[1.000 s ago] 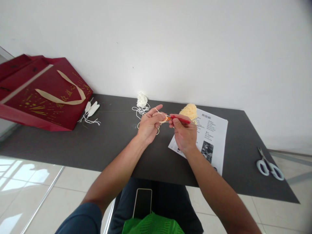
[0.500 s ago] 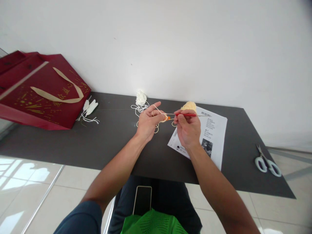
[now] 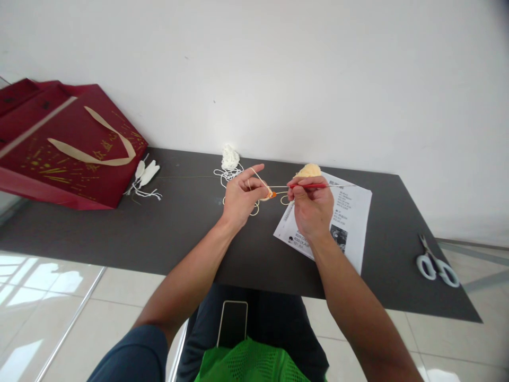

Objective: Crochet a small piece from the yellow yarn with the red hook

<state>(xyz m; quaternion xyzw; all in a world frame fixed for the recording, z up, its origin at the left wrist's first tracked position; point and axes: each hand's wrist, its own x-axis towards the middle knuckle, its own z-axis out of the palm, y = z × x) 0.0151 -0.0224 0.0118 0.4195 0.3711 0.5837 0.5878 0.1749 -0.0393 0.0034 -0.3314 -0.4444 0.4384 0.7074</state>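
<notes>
My left hand (image 3: pixel 239 198) pinches a small orange crochet piece (image 3: pixel 272 194), with pale yarn looped over its raised index finger. My right hand (image 3: pixel 312 207) is closed on a red-handled crochet hook (image 3: pixel 312 185), held level, its tip pointing left at the piece. A loop of yarn hangs between the two hands. Behind my right hand a ball of pale yellow yarn (image 3: pixel 309 171) rests on a printed paper sheet (image 3: pixel 350 217). A tangle of white yarn (image 3: pixel 230 159) lies beyond my left hand.
A dark table (image 3: pixel 159 233) stands against a white wall. A red gift bag (image 3: pixel 67 143) lies at the left, small white pieces (image 3: pixel 146 175) beside it. White-handled scissors (image 3: pixel 435 262) lie at the right. A phone (image 3: pixel 232 323) and green mesh (image 3: pixel 250 363) rest on my lap.
My right hand has drawn the hook to the right, away from the piece, pulling out a longer strand of yarn. My left hand stayed nearly still.
</notes>
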